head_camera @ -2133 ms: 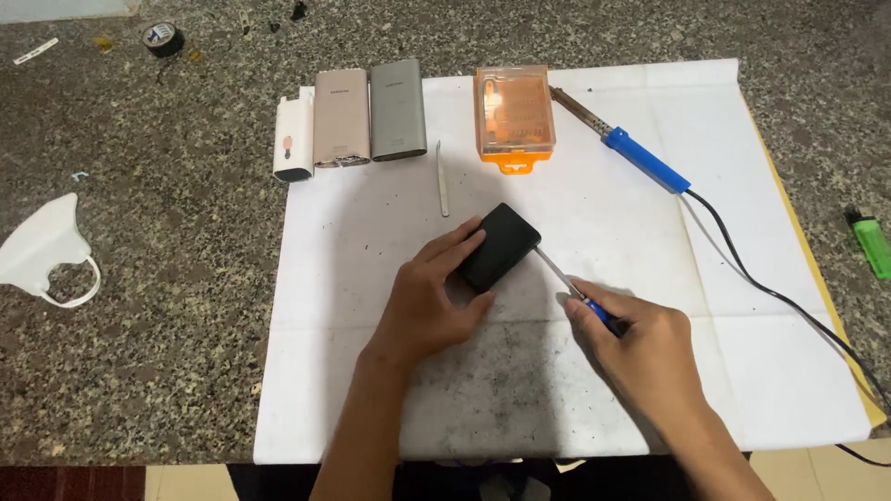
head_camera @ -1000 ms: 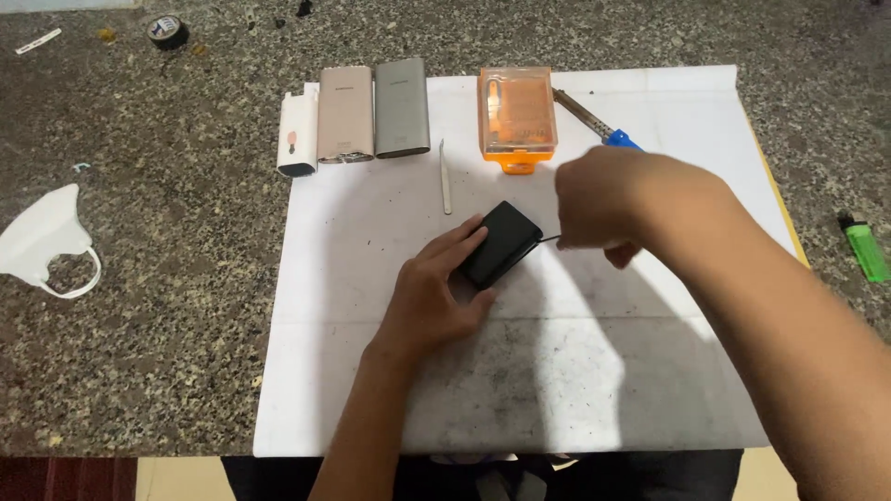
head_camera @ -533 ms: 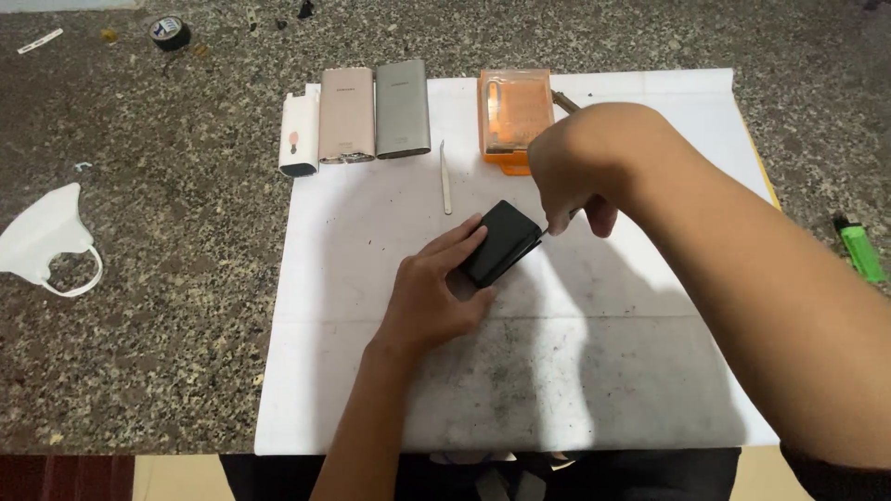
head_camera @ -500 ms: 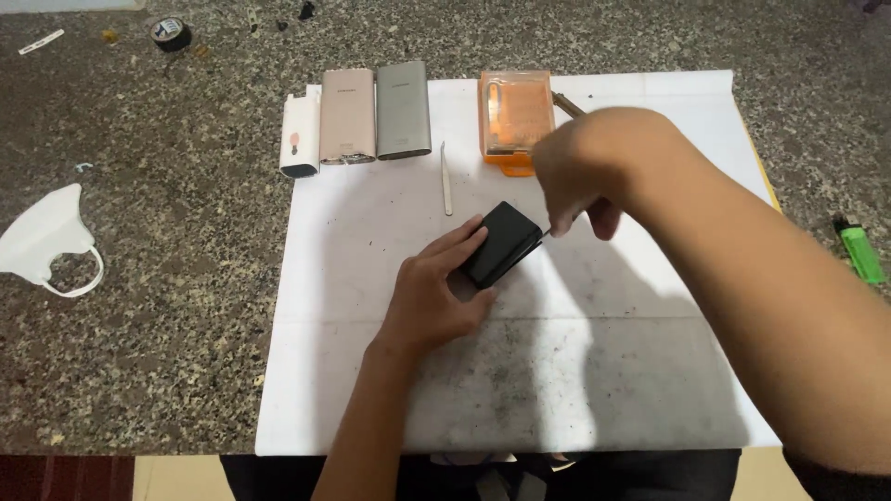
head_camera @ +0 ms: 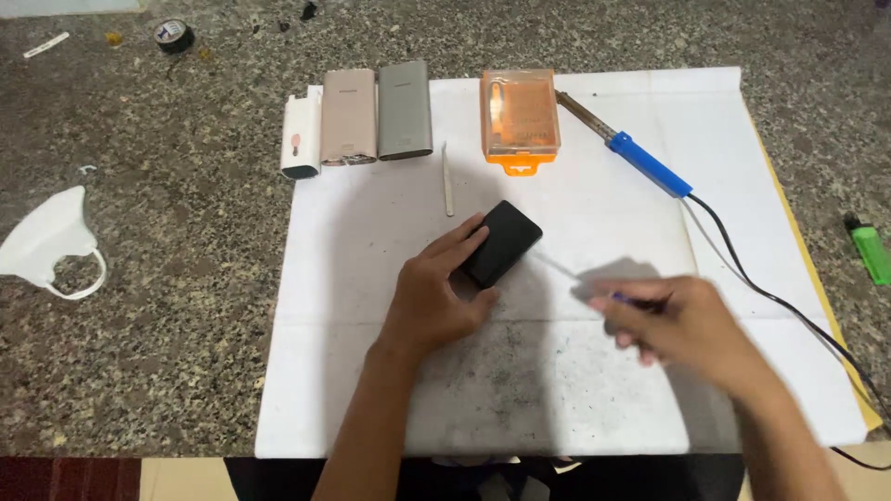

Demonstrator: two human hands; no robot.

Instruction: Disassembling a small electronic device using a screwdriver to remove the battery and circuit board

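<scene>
The left hand (head_camera: 434,301) is resting on the white sheet (head_camera: 371,371) that is covering the speckled stone desk (head_camera: 167,306), its fingers closing around the near end of a small black rectangular device (head_camera: 503,242), which is lying tilted near the middle of the sheet. To the right of the black device, the right hand (head_camera: 682,325) is hovering over the sheet, blurred, its fingers pinching a thin screwdriver (head_camera: 594,283) whose pale shaft is pointing toward the device; whether the tip is touching it cannot be told.

Beyond the black device, along the far edge of the sheet, a white power bank (head_camera: 302,134), a rose-gold one (head_camera: 348,117) and a grey one (head_camera: 405,109) are lying side by side. An orange clear-lidded bit case (head_camera: 520,119) is sitting just beyond the device, with a slim white stick (head_camera: 447,178) between the case and the grey power bank. A blue-handled soldering iron (head_camera: 640,160) is lying to the right of the case, its black cord trailing toward the near right corner. Far left of the device, a white face mask (head_camera: 46,243) is lying on the bare desk; far right, a green lighter (head_camera: 870,250).
</scene>
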